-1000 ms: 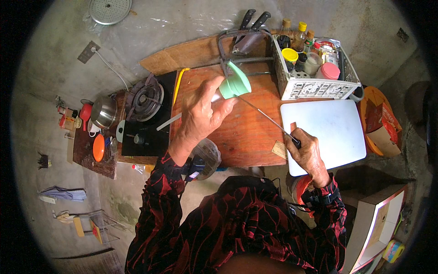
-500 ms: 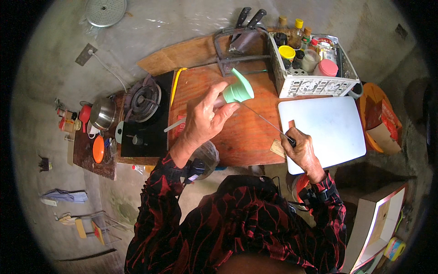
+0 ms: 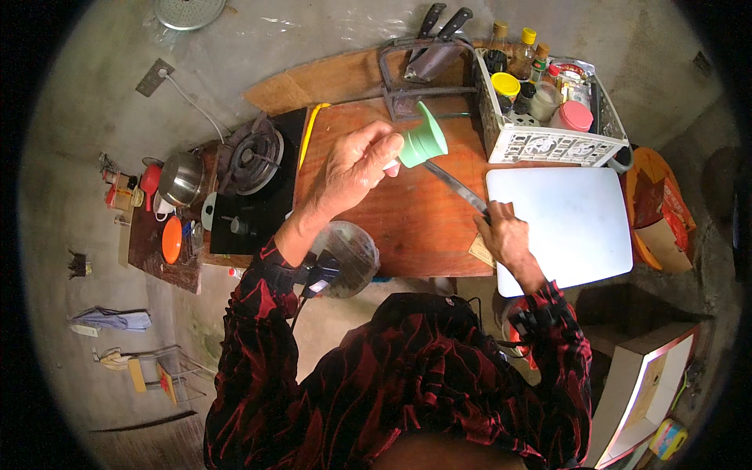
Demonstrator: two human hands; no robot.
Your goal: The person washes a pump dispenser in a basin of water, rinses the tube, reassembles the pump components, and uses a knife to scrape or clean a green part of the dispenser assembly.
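My left hand (image 3: 354, 168) is closed around a mint-green plastic pump head (image 3: 425, 142), raised over the wooden table. Its curved spout points away from me, and a bit of pink shows below the fingers. My right hand (image 3: 509, 239) grips the dark handle of a knife (image 3: 458, 188). The blade slants up and left, its tip close to the underside of the pump head; whether they touch I cannot tell. Beneath the right hand lies the left edge of a white cutting board (image 3: 568, 223).
A white crate (image 3: 548, 149) of bottles and jars stands behind the board, beside a knife rack (image 3: 389, 86). To the left is a black gas stove (image 3: 258, 157) with a steel pot (image 3: 182, 178) beyond. A clear-lidded round container (image 3: 348, 258) sits below the table's front edge.
The knife has turned from edge-on so its blade's flat side shows. My left hand has tilted the pump head, and the pale tube seen below that hand is now hidden.
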